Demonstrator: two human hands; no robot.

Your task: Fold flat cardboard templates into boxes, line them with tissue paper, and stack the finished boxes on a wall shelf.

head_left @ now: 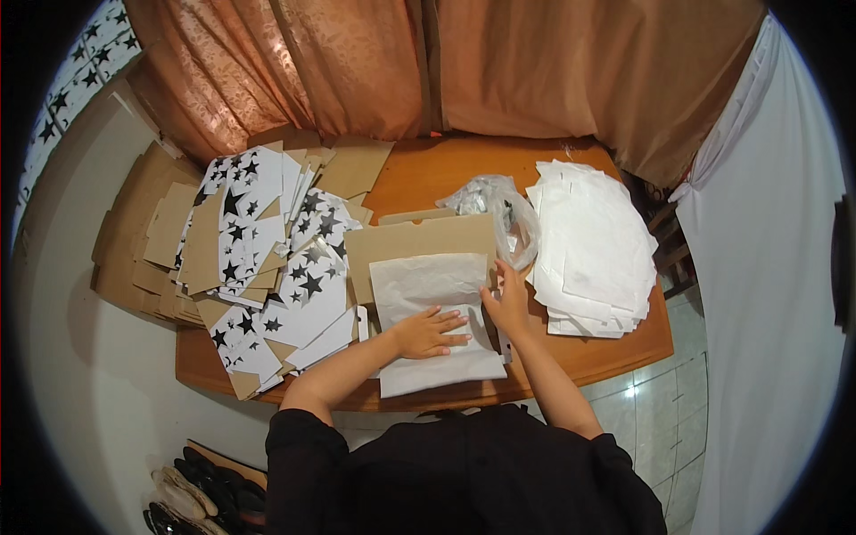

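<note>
In front of me a cardboard box [419,237] stands with its brown lid raised at the back. A sheet of white tissue paper [419,278] lies in it, running up against the lid and hanging over the front edge. My left hand [432,333] rests flat on the paper with its fingers stretched out. At the box's right side is my right hand [506,303], fingers apart and extended upward, with nothing seen in it. Just beyond its fingertips a clear plastic bag [515,214] holds small silvery things that I cannot make out.
Flat cardboard pieces printed with black stars [236,214] lie heaped on the left of the wooden table [419,169]. To the right is a stack of white paper sheets [597,250]. Orange curtains [357,71] hang behind; shoes [209,490] stand at the lower left.
</note>
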